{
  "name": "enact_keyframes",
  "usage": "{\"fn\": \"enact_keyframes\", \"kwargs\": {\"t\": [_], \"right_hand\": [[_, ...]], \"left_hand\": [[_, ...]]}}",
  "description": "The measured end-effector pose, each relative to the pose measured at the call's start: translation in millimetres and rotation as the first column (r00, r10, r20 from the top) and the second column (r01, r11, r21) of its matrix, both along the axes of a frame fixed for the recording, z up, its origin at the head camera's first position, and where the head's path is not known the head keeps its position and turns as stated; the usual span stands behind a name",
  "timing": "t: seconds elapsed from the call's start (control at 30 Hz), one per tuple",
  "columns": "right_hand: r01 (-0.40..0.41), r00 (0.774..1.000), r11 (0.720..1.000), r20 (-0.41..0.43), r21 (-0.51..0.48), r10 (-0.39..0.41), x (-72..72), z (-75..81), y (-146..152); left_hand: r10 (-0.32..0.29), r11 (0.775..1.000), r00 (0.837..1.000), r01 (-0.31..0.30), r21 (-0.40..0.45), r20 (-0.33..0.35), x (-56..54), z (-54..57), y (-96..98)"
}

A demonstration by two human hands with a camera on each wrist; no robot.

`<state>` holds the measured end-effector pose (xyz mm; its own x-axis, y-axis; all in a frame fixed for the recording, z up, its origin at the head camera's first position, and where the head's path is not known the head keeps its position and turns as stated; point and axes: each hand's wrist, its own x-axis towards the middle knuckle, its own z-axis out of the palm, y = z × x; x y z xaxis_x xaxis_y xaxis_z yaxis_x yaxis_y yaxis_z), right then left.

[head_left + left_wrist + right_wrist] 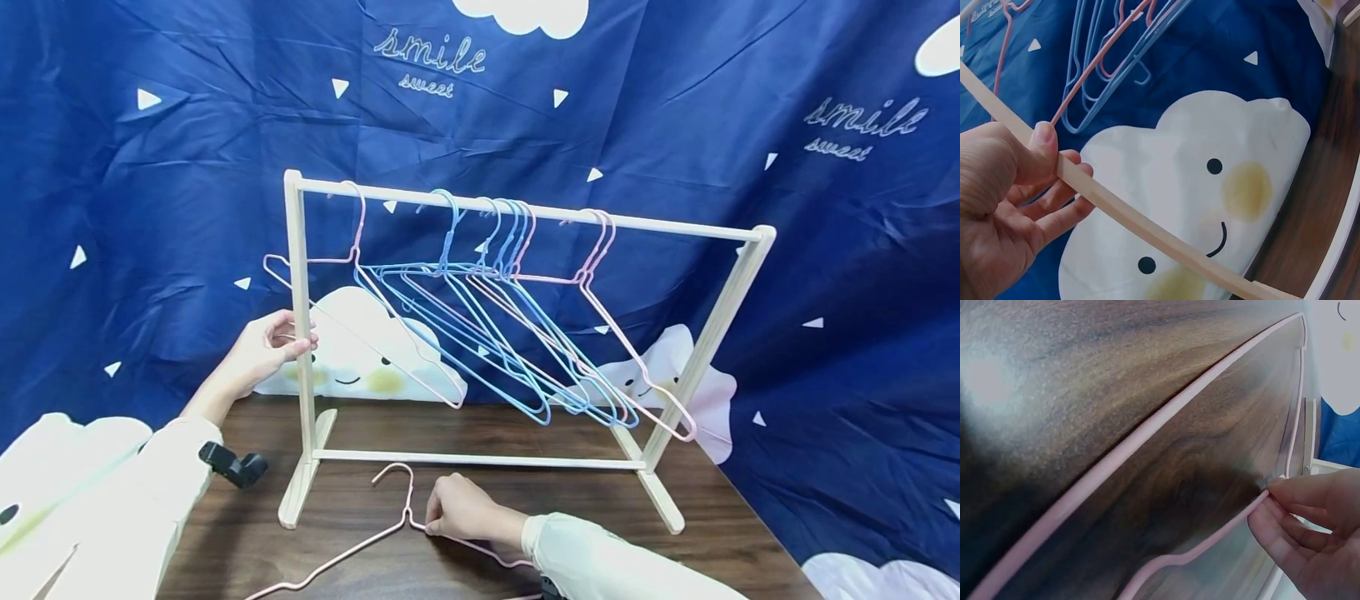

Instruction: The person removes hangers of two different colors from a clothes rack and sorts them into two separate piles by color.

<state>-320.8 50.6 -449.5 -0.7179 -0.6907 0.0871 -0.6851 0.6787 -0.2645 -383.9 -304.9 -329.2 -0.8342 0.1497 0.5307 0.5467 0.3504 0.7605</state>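
My left hand [262,350] grips the left upright of a pale wooden clothes rack [303,383], thumb on the near side and fingertips behind the wood. In the left wrist view the same upright [1147,230] runs diagonally past the thumb. My right hand [467,507] pinches the shoulder of a pink hanger [337,560] between thumb and fingertips. This hanger lies on the table, its hook pointing toward the rack. Its long straight bar [1119,453] shows along the dark wood in the right wrist view.
Several blue hangers [480,333] and pink hangers [615,325] hang from the rack's top rail [675,225]. Its feet [663,504] stand on the brown table [360,483]. A blue cloth [202,208] with white clouds hangs behind.
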Motion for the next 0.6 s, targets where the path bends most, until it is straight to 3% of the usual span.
{"fn": "enact_keyframes", "kwargs": {"t": [0.23,0.6], "right_hand": [[0.061,0.997,0.998,-0.039,-0.004,-0.061,1.7,-3.8,-5.4],[0.085,0.995,0.996,-0.056,-0.010,-0.085,5.5,-4.5,-4.6]], "left_hand": [[-0.016,0.999,1.000,0.016,-0.029,0.006,-1.7,2.7,-2.7],[-0.003,1.000,1.000,0.004,-0.031,0.031,1.2,2.2,-1.1]]}}
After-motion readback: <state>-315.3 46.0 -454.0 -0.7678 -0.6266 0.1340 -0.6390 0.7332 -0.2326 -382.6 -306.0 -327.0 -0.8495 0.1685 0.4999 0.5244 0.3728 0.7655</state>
